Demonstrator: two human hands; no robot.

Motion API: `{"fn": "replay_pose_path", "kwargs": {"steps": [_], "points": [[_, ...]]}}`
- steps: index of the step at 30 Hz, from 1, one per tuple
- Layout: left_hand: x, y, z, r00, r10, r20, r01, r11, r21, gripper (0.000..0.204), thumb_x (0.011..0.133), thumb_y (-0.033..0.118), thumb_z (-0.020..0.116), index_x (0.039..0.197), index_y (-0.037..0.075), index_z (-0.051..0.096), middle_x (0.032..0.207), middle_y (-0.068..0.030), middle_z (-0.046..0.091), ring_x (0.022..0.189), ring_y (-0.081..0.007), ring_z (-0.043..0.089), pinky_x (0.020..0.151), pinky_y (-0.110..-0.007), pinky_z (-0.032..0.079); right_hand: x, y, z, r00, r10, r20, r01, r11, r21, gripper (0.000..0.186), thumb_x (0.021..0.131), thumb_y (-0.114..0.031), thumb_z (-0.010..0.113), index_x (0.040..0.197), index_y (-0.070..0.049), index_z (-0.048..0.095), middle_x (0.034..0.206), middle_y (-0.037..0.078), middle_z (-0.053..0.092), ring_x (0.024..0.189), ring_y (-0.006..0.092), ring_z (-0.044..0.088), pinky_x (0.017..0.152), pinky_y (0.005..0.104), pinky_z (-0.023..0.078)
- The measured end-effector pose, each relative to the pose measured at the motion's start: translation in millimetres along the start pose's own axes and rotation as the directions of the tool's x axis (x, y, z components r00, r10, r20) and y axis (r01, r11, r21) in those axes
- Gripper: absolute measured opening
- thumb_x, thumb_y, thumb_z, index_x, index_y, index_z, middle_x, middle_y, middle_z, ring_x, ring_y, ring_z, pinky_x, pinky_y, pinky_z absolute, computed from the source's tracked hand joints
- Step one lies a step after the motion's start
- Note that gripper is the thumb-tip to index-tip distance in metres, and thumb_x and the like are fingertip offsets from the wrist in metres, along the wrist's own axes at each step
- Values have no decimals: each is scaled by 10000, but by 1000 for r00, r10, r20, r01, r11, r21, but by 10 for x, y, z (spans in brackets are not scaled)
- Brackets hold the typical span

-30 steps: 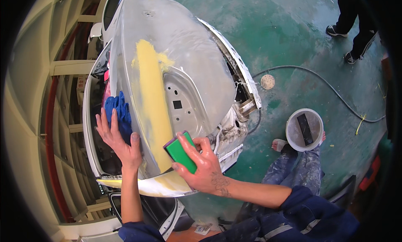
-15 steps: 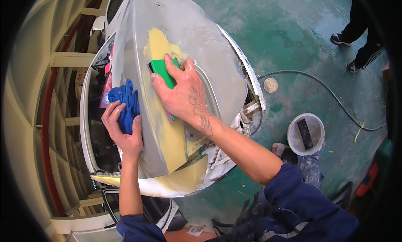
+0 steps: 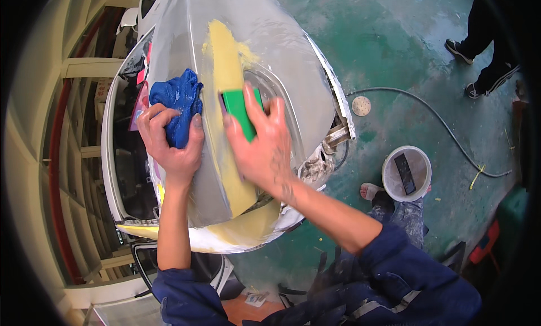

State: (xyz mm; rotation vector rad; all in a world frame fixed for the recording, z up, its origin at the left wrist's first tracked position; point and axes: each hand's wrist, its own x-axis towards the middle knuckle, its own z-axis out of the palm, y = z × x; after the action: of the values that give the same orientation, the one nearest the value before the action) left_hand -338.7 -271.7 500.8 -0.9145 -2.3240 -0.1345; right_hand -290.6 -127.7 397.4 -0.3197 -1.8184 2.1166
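My left hand [image 3: 172, 134] grips a crumpled blue cloth [image 3: 181, 100] at the left side of a grey car body panel [image 3: 282, 33]. Just right of it, my right hand [image 3: 259, 143] grips a green block with a dark purple edge [image 3: 239, 109]. The block rests on a long strip of yellow filler [image 3: 222, 41], beside an oval recess [image 3: 265, 78] that my hand and arm partly cover. My fingers on the block are slightly blurred.
A grey bucket [image 3: 428, 174] containing a black bar [image 3: 404, 174] sits right of the car, near my legs. A hose [image 3: 438, 120] and a round perforated pad [image 3: 361, 105] lie on the green floor. Another person's legs [image 3: 479, 50] stand at upper right.
My left hand has closed around the cloth and moved it upward. My right hand rose along the yellow strip with the block, then shifted slightly down and right since half a second ago.
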Motion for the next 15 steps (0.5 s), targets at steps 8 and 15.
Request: {"fn": "replay_pose_path", "kwargs": {"steps": [8, 15], "points": [[-121, 44, -144, 999, 37, 15, -38, 999, 28, 355, 717, 94, 868, 971, 56, 623, 1006, -151, 589, 958, -320, 560, 833, -431, 464, 240, -53, 50, 999, -3, -44, 2, 1000, -11, 610, 960, -351, 705, 1448, -1, 598, 1159, 277, 543, 990, 472, 634, 788, 522, 540], [-553, 131, -408, 996, 8, 89, -15, 997, 78, 306, 770, 123, 794, 983, 35, 593, 1047, -154, 552, 965, -319, 554, 884, -436, 465, -873, -11, -210, 983, -183, 0, 183, 982, -53, 737, 859, -240, 802, 1501, 31, 562, 1127, 260, 581, 960, 430, 656, 746, 484, 572]]}}
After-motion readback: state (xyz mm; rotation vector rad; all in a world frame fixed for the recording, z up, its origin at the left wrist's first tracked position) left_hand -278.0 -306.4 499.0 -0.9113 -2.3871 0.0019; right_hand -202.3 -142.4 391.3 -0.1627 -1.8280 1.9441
